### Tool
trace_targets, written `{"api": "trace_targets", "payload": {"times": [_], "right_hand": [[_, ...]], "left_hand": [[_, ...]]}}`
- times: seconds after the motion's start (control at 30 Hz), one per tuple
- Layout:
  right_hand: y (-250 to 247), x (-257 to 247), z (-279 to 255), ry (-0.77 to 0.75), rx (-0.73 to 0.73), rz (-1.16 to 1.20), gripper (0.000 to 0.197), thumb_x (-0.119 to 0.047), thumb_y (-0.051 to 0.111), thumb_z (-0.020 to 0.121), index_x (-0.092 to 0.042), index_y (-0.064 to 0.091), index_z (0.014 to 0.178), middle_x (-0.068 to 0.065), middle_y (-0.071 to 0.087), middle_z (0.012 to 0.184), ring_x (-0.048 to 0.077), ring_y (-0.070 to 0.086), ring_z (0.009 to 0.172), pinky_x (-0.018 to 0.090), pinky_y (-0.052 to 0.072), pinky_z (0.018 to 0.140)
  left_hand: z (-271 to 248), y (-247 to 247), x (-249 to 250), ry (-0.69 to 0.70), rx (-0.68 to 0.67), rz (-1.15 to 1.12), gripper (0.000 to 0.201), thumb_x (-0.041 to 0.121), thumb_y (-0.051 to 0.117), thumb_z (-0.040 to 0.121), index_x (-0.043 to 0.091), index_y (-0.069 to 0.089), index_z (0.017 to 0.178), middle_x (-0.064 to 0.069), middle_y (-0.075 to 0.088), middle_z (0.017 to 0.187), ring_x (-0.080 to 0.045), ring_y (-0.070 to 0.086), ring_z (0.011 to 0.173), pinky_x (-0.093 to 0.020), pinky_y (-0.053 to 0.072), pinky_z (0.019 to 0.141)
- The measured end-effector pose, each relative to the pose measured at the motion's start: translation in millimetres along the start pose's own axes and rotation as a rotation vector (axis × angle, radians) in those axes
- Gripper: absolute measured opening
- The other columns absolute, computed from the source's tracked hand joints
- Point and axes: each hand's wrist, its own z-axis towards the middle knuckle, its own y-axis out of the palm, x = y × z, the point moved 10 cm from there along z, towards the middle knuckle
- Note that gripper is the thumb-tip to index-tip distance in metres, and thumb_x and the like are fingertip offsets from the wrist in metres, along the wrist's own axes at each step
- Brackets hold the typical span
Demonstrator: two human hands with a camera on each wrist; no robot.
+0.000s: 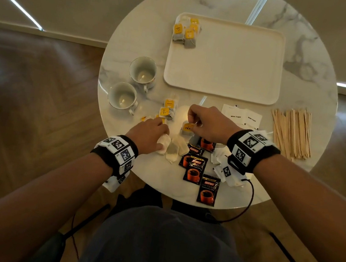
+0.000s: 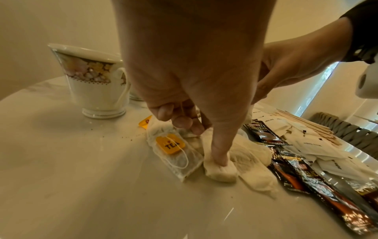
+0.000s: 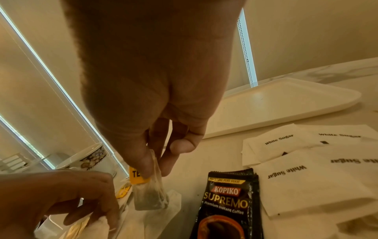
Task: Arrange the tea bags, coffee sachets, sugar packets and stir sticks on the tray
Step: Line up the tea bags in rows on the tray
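Observation:
A white tray (image 1: 235, 88) lies at the far middle of the round table, with several yellow-tagged tea bags (image 1: 186, 32) in its far left corner. My right hand (image 1: 192, 126) pinches a tea bag (image 3: 149, 197) by its top edge between thumb and fingers, just above the table. My left hand (image 1: 161, 129) curls over a cluster of white tea bags (image 1: 173, 148); one finger presses a bag (image 2: 220, 169) and the others pinch a second one (image 2: 188, 133). A bag with a TEA tag (image 2: 174, 155) lies beside it. Black coffee sachets (image 1: 193, 169) lie near me.
Two empty cups (image 1: 142, 72) (image 1: 123, 97) stand at the left. More loose tea bags (image 1: 168, 110) lie beyond my left hand. White sugar packets (image 1: 240, 117) lie right of my right hand and under its wrist. A pile of wooden stir sticks (image 1: 291, 134) lies at the right edge.

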Motion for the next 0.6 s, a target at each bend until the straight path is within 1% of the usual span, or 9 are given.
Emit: {"api": "trace_targets", "payload": {"times": [0.1,0.2,0.27,0.37,0.47,0.53,0.6], "right_hand": [[1,-2,1,-0.004,0.006,0.002,0.015,-0.013,0.067,0.087,-0.019,0.053,0.091,-0.014,0.055,0.078,0.013,0.056,0.075,0.023,0.041,0.065],[3,-3,1,-0.003,0.003,0.002,0.016,-0.017,0.068,0.087,-0.020,0.054,0.091,-0.011,0.057,0.079,0.015,0.058,0.077,0.028,0.047,0.069],[3,-5,2,-0.003,0.002,0.013,0.017,-0.021,0.070,0.087,-0.022,0.052,0.090,-0.008,0.059,0.079,0.016,0.059,0.077,0.033,0.052,0.071],[2,-12,3,-0.020,0.014,0.043,0.021,-0.025,0.071,0.088,-0.024,0.051,0.091,-0.004,0.064,0.081,0.018,0.063,0.078,0.038,0.055,0.074],[0,-19,6,-0.020,0.022,0.082,0.026,-0.025,0.072,0.088,-0.022,0.047,0.097,-0.004,0.069,0.087,0.013,0.066,0.081,0.032,0.056,0.075],[-1,-23,8,-0.020,0.015,0.102,0.031,-0.023,0.072,0.089,-0.020,0.044,0.101,-0.003,0.072,0.091,0.011,0.068,0.082,0.028,0.055,0.074],[-3,-26,10,-0.028,0.015,0.116,0.035,-0.023,0.073,0.088,-0.020,0.041,0.101,-0.002,0.074,0.092,0.011,0.069,0.081,0.027,0.055,0.073]], "left_hand": [[-1,0,2,0.017,0.011,-0.037,0.034,0.029,0.071,0.083,0.018,0.064,0.114,-0.005,0.052,0.114,-0.026,0.054,0.100,-0.042,0.049,0.082],[-2,-5,9,0.076,0.003,-0.129,0.020,0.023,0.066,0.090,0.017,0.067,0.109,-0.006,0.058,0.105,-0.024,0.058,0.094,-0.035,0.046,0.080],[-4,-14,15,0.117,0.022,-0.201,0.016,0.020,0.064,0.092,0.017,0.068,0.107,-0.004,0.065,0.099,-0.021,0.061,0.091,-0.033,0.048,0.078],[-9,-34,17,0.108,0.126,-0.330,0.022,0.021,0.068,0.091,0.017,0.059,0.111,0.000,0.071,0.096,-0.017,0.065,0.085,-0.033,0.052,0.078],[-9,-48,18,0.095,0.188,-0.410,0.031,0.025,0.069,0.092,0.015,0.050,0.114,0.002,0.074,0.097,-0.015,0.068,0.085,-0.031,0.054,0.078],[-9,-56,18,0.088,0.226,-0.442,0.035,0.028,0.070,0.091,0.014,0.050,0.116,0.001,0.075,0.095,-0.014,0.069,0.084,-0.029,0.054,0.077],[-8,-63,14,0.066,0.267,-0.462,0.037,0.028,0.071,0.090,0.014,0.052,0.118,0.001,0.075,0.093,-0.013,0.069,0.084,-0.028,0.053,0.077]]}}
